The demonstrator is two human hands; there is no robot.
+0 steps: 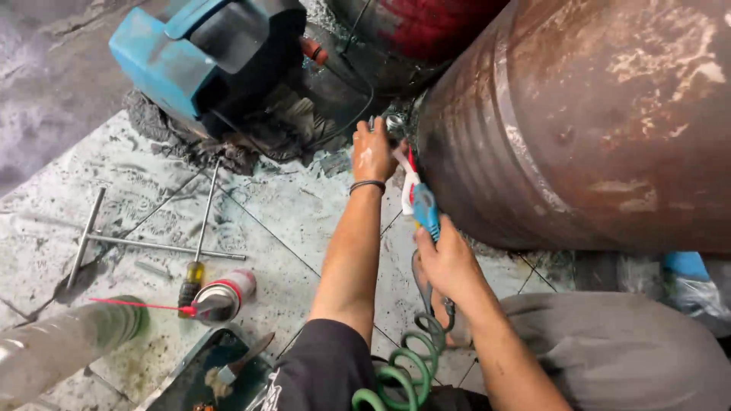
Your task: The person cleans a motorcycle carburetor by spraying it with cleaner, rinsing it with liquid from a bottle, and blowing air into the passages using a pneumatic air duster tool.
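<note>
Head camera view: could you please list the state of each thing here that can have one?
Left hand: reaching to a metal fitting beside the rusty tank.
Right hand: gripping a blue air gun.
Green coiled hose: coiled, slack.
Spray can: lying down, red straw fitted.
Screwdriver: lying loose.

Your left hand (373, 148) & right hand (448, 262) are bare, no gloves, w/ grime on the fingers and a pale smear on the back of the left one. You've got a thin dark band (367, 184) round the left wrist. Black short sleeve (324, 365) on the left arm, small white print near its hem. Right forearm bare. Grey trousers (624, 350), creased at the bent knee.
</note>
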